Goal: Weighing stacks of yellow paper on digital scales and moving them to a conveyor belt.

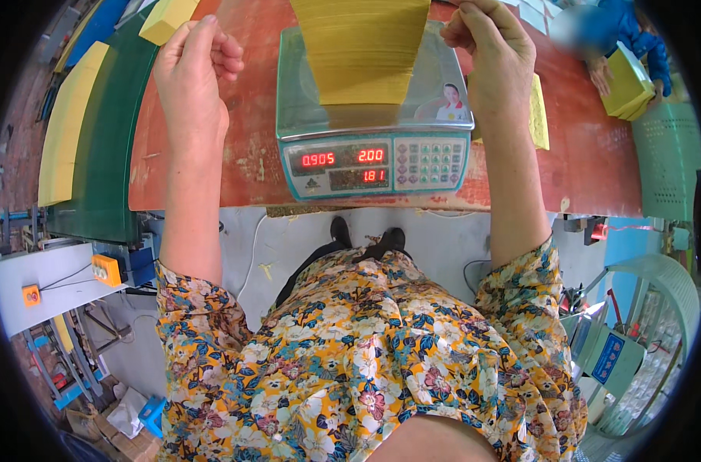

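Observation:
A thick stack of yellow paper sheets (363,58) rests on the metal pan of a teal electronic scale (300,112). Red digits glow on the scale's front, beside a keypad. My left hand (195,73) hovers left of the stack, its fingers loosely curled and holding nothing. On the other side my right hand (500,58) is raised by the stack's right edge, also loosely curled, with a gap to the paper. Partly behind my right wrist lies another yellow stack (540,115). A yellow block of paper (168,21) sits just beyond my left hand.
The scale stands on a worn red table (246,165). To the left, a long yellow stack (73,123) lies on a dark green surface (108,146). At right, a co-worker's hands hold a yellow stack (627,85), near a green perforated basket (670,158). A chair (674,285) stands lower right.

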